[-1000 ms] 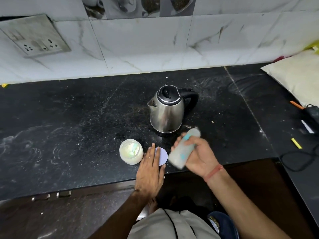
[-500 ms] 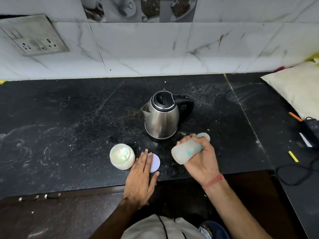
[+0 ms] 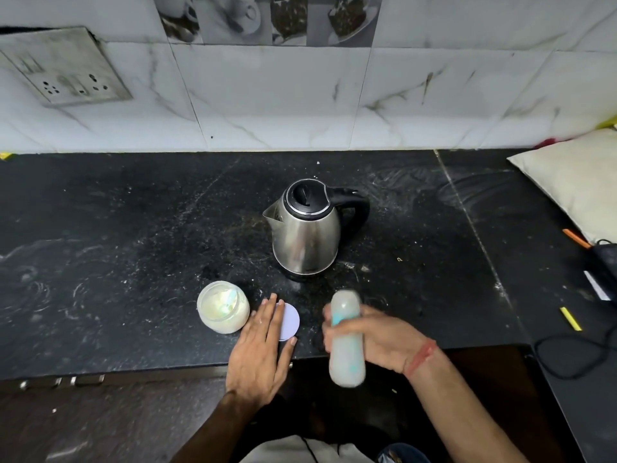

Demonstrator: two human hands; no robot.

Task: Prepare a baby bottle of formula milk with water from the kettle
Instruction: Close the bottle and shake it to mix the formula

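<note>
Nearby, kettle (image 3: 305, 228), open jar (image 3: 223, 310), right hand (image 3: 377, 339) gripping bottle (image 3: 345, 349) (blurred), left hand (image 3: 263, 345) flat on lid (image 3: 288, 320).

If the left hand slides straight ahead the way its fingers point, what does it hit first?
Likely nothing near: the left hand points between the open jar and kettle. It already rests on the round lid, which would slide along.

A home kitchen: a black speckled stone bench (image 3: 133, 262) runs along a wall of white marbled tiles (image 3: 267, 101), with a band of tiles printed with cups and cakes (image 3: 267, 18) above. A steel electric kettle (image 3: 305, 232) stands mid-bench, and a grimy socket plate (image 3: 63, 66) sits over the far left corner.
</note>
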